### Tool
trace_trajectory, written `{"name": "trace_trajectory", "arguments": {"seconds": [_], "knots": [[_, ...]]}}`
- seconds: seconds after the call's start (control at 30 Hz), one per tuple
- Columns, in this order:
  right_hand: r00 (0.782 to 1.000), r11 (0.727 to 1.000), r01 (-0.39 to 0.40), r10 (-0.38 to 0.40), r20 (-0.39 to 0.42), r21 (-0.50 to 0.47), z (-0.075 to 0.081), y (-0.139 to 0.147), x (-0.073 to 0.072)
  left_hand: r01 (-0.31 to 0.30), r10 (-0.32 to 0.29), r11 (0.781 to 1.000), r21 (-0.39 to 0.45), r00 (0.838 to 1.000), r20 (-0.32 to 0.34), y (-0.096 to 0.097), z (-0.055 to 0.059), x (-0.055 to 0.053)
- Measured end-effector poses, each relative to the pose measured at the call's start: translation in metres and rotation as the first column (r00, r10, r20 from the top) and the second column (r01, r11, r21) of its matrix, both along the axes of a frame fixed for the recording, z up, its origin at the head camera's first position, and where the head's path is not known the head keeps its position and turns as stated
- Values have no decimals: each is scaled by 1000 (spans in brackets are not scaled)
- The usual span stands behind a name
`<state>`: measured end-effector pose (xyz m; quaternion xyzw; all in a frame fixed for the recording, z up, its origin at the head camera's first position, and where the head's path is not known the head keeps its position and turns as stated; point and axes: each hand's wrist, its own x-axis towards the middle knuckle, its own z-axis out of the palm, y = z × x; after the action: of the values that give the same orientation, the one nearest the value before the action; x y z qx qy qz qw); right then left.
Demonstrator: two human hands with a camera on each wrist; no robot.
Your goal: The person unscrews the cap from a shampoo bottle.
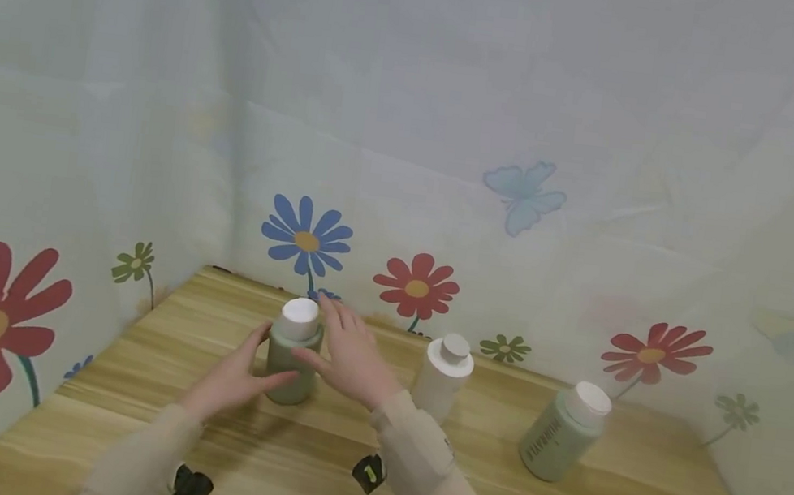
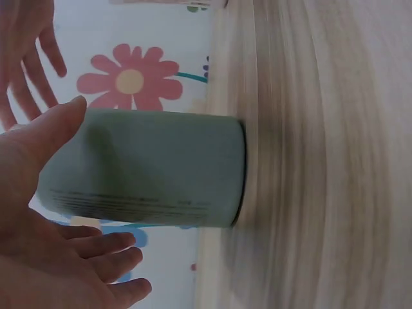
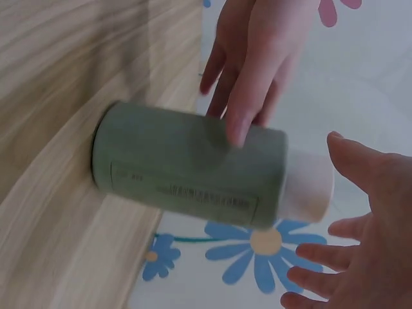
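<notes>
A green bottle with a white cap [image 1: 293,362] stands upright on the wooden table between both hands. My left hand [image 1: 230,382] is at its left side, thumb in front and fingers spread loosely; whether it touches the bottle is unclear. In the left wrist view, the thumb and fingers of the left hand [image 2: 38,193] lie apart on either side of the bottle [image 2: 154,167]. My right hand [image 1: 355,357] is on the right, near the cap. In the right wrist view, the right hand [image 3: 380,225] shows spread fingers, apart from the white cap [image 3: 309,187].
A white bottle [image 1: 439,383] stands right of the right hand, partly behind the forearm. Farther right is another green bottle [image 1: 562,434] with printed lettering. A flower-patterned curtain [image 1: 410,135] hangs behind and beside the wooden table [image 1: 313,467].
</notes>
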<state>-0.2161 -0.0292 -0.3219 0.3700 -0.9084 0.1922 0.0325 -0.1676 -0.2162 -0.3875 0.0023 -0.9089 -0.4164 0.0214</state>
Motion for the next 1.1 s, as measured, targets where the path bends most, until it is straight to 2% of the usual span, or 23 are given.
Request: {"name": "trace_trajectory", "arguments": {"seconds": [0.07,0.2,0.33,0.47,0.63,0.77,0.9,1.0,1.1], "knots": [[1000,1000,6,-6,31,-14,0,-9,0,-2,1,998,59,1000,22,1,-2,-3],[996,997,46,-42,78,-56,-3,-20,-1,-28,23,992,125,999,45,6,-8,-12],[992,983,80,-63,105,-167,-7,-28,-6,-70,61,983,170,997,56,8,-17,-20],[993,961,95,-74,90,-261,-9,-33,-10,-90,85,979,184,996,38,9,-23,-24],[997,948,72,-59,52,-309,-10,-33,-12,-102,101,980,170,995,11,10,-27,-25],[999,942,43,-35,29,-332,-6,-28,-10,-102,110,981,165,993,-38,12,-25,-22],[999,938,21,-2,54,-345,3,-19,-5,-113,125,983,145,989,-80,17,-21,-16],[998,935,4,19,62,-356,12,-9,1,-118,132,984,130,986,-100,23,-14,-7],[999,938,-15,25,25,-347,21,2,12,-113,128,987,112,984,-127,28,-2,4]]}}
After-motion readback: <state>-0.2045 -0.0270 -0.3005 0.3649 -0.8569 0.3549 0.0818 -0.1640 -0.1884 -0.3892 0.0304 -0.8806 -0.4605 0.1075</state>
